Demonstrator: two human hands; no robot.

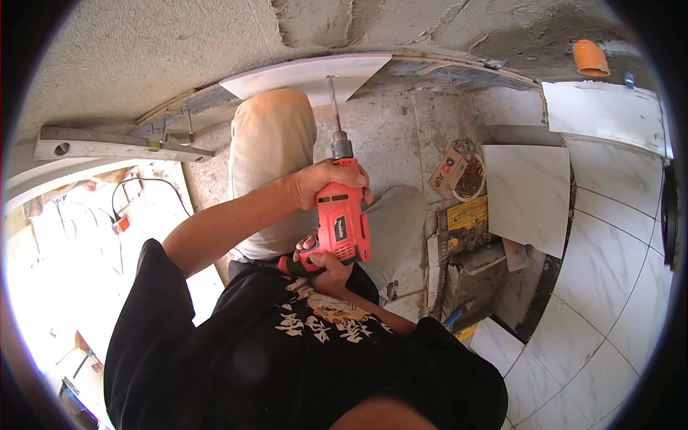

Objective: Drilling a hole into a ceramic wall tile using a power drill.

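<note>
A red electric drill with a long bit points away from me, toward the wall. Around the front of its body, just behind the chuck, my left hand is wrapped. My right hand grips the rear handle, close to my waist. The bit's tip meets a pale tile set along the base of the wall; from here I cannot tell how deep it goes. My bent left knee is right by the tile, left of the drill.
A long metal level lies at the left, near upright rods. To the right are a loose white tile, a cardboard box and a dirty yellow-and-black box. Marbled floor tiles spread beyond. An orange pipe sticks out at the far right.
</note>
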